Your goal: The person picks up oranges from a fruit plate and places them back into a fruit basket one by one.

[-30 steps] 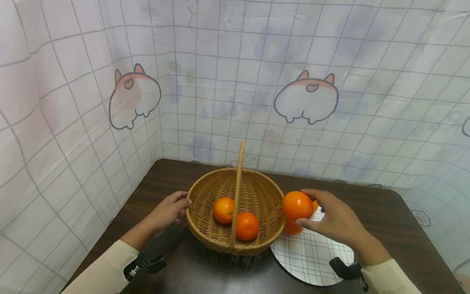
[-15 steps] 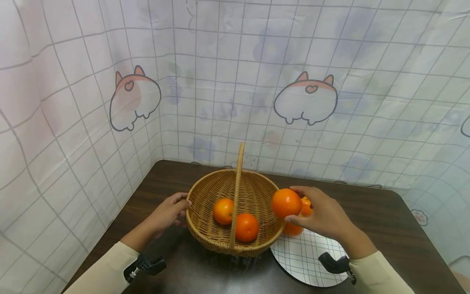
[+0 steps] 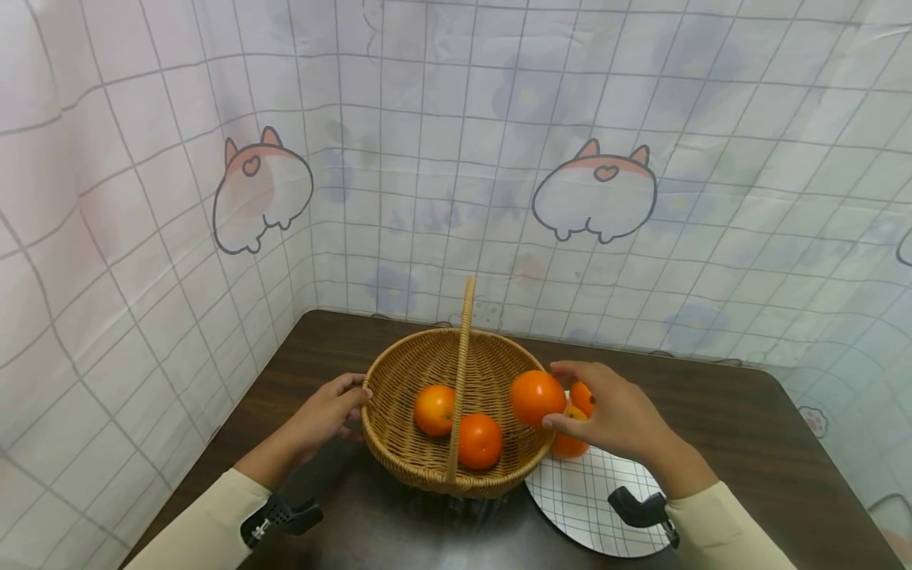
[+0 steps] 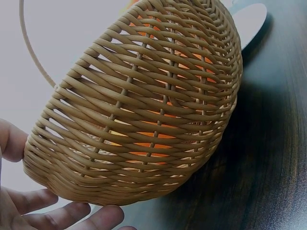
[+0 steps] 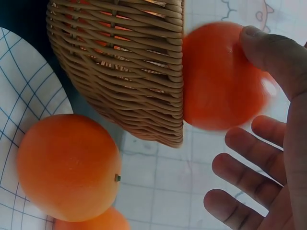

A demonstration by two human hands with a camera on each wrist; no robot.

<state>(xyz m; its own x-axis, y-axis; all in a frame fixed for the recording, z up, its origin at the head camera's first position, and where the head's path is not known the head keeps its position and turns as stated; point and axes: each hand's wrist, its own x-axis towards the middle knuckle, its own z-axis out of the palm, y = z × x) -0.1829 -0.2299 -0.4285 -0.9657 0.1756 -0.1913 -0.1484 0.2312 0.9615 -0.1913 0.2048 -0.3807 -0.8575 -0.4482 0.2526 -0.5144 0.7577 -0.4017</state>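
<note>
A wicker basket (image 3: 406, 459) with a tall arched handle stands mid-table, holding two oranges, one orange (image 3: 433, 410) left of the handle and a redder orange (image 3: 480, 442) beside it. My left hand (image 3: 329, 412) holds the basket's left rim; in the left wrist view its thumb is at the rim and the fingers lie along the outer weave. With thumb and fingers, my right hand (image 3: 616, 408) holds a shiny red-orange orange (image 3: 536, 397) over the right rim. In the right wrist view this fruit (image 5: 225, 76) shows just past the rim, partly hidden by the basket.
Right of the basket lies a round white plate (image 3: 606, 507) with a grid pattern. Several oranges are at its back, including a near orange (image 5: 69, 167) with a small green stem. A grid-patterned curtain (image 3: 442, 158) surrounds the dark wooden table (image 3: 748, 443).
My right hand has carried the orange leftward from above the plate to over the basket's right rim, uncovering more of the fruit on the plate. My left hand stays on the basket.
</note>
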